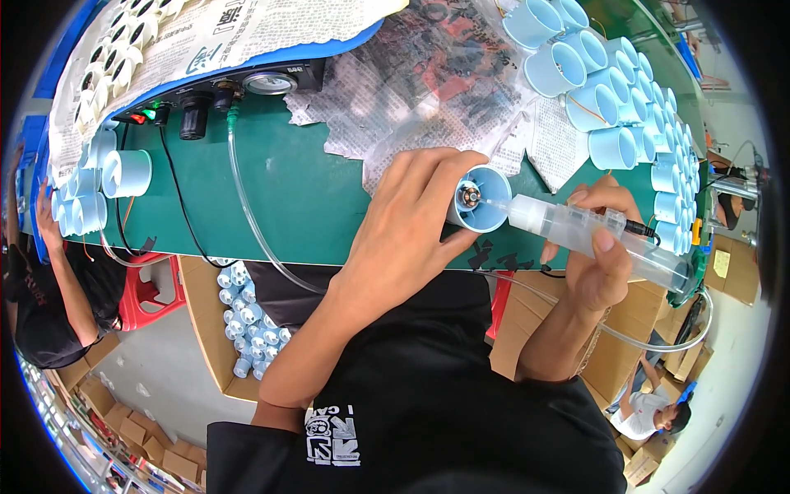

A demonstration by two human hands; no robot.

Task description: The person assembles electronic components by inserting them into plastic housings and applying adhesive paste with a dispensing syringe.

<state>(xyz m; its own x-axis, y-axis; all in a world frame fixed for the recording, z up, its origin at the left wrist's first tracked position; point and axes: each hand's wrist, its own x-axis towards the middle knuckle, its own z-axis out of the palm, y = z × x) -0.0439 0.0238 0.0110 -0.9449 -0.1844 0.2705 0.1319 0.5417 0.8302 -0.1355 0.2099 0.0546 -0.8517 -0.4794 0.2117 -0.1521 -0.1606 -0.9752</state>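
Note:
My left hand is wrapped round a light blue plastic cup-shaped part, its open mouth turned to the right. A small round metal piece sits inside that part. In my right hand is a clear dispensing syringe with a whitish nozzle end, its fingers closed round the barrel. The syringe's thin tip reaches into the mouth of the blue part, near the metal piece. A clear air hose runs from the back of the syringe. Part of my right palm is hidden behind the barrel.
Rows of blue cups stand at the right, more at the left. A black dispenser box with a gauge sits on the green table. Newspaper covers part of it. Below is a carton of blue parts. Other people are nearby.

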